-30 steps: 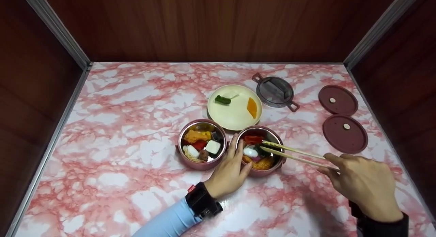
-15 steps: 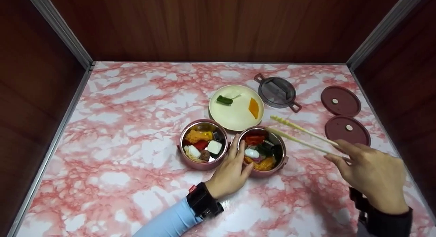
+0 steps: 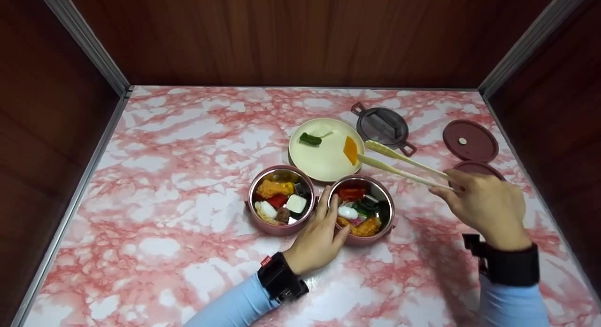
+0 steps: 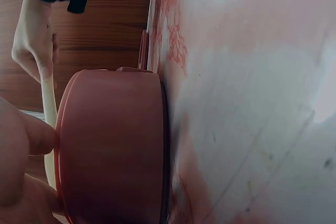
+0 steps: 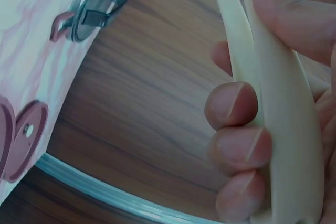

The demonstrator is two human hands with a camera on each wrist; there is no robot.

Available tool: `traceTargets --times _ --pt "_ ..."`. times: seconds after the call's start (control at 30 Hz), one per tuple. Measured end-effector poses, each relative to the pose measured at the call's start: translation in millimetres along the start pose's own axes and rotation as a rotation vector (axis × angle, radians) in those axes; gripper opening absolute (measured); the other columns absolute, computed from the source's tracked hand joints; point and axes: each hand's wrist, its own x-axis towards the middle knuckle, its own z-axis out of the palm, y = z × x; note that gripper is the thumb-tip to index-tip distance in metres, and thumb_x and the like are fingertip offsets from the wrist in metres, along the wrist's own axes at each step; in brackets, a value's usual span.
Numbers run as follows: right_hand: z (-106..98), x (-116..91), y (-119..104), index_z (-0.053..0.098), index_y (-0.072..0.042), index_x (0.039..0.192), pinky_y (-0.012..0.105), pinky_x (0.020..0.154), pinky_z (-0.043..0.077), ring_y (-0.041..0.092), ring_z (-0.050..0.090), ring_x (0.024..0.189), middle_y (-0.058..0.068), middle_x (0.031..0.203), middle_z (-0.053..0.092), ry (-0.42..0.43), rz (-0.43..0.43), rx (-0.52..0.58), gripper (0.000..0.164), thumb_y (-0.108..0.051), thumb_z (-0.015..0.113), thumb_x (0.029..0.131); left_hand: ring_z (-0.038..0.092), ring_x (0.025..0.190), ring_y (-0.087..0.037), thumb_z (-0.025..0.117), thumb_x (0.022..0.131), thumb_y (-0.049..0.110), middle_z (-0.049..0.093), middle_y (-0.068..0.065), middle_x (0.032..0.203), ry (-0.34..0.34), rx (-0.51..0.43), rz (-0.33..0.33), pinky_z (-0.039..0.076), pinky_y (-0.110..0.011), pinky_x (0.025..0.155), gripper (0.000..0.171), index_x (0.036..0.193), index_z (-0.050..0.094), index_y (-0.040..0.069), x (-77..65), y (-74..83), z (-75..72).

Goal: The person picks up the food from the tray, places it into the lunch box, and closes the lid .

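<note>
My right hand [image 3: 486, 207] grips cream tongs [image 3: 406, 169], fingers curled round their arms in the right wrist view. The parted tong tips hover at the plate's right rim, beside an orange slice [image 3: 350, 151]. A green pepper [image 3: 311, 139] lies on the same cream plate [image 3: 324, 169]. My left hand [image 3: 315, 242] rests with straight fingers on the rim of the right-hand red lunch pot [image 3: 364, 240]. Inside that pot are a white egg-like piece [image 3: 348, 213], fried orange pieces [image 3: 367, 227], a red piece [image 3: 351, 194] and dark green food.
A second red pot [image 3: 277, 229] with mixed food stands left of my left hand. Behind, right of the plate, lies a grey lid with two handles [image 3: 382, 127]. Two round maroon lids [image 3: 471, 151] lie at the right. Wooden walls [image 3: 300, 40] enclose the table.
The tongs have come out of the right-hand pot and moved up to the plate's right rim, beside the orange slice. My left hand has stayed at the pot.
</note>
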Motion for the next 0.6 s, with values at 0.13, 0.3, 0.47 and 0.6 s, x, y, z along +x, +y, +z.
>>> traceTargets --times 0.13,0.3,0.47,0.6 --pt "7 18 -1 0.070 -0.021 0.082 0.044 0.034 0.026 0.034 0.051 0.045 -0.001 0.052 0.049 -0.105 0.024 -0.014 0.029 -0.046 0.083 0.073 0.018 0.146 -0.037 0.052 0.102 0.034 -0.008 -0.015 0.165 -0.003 -0.003 -0.004 0.041 -0.037 0.107 0.076 0.156 0.014 -0.004 -0.5 -0.3 -0.4" --pt "14 40 -7 0.070 -0.022 0.079 0.048 0.035 0.028 0.036 0.051 0.045 0.006 0.054 0.053 -0.231 0.050 -0.025 0.029 -0.048 0.082 0.075 0.020 0.145 -0.039 0.052 0.102 0.034 -0.008 -0.015 0.164 -0.002 -0.006 -0.003 0.044 -0.037 0.104 0.076 0.156 0.014 -0.004 -0.8 -1.0 0.1" --pt "16 59 -17 0.077 -0.020 0.089 0.053 0.038 0.033 0.038 0.053 0.049 0.012 0.060 0.058 -0.331 0.073 -0.059 0.032 -0.049 0.080 0.077 0.021 0.145 -0.039 0.053 0.102 0.033 -0.007 -0.015 0.165 0.005 -0.003 0.004 0.048 -0.034 0.099 0.076 0.156 0.015 -0.004 -0.7 -1.4 0.9" --pt "14 71 -27 0.076 -0.018 0.085 0.056 0.042 0.037 0.037 0.055 0.053 0.013 0.063 0.061 -0.387 0.088 -0.071 0.031 -0.048 0.080 0.077 0.018 0.145 -0.039 0.052 0.102 0.033 -0.006 -0.017 0.164 0.009 0.007 0.021 0.039 -0.038 0.109 0.075 0.155 0.015 -0.005 -0.2 -1.0 0.8"
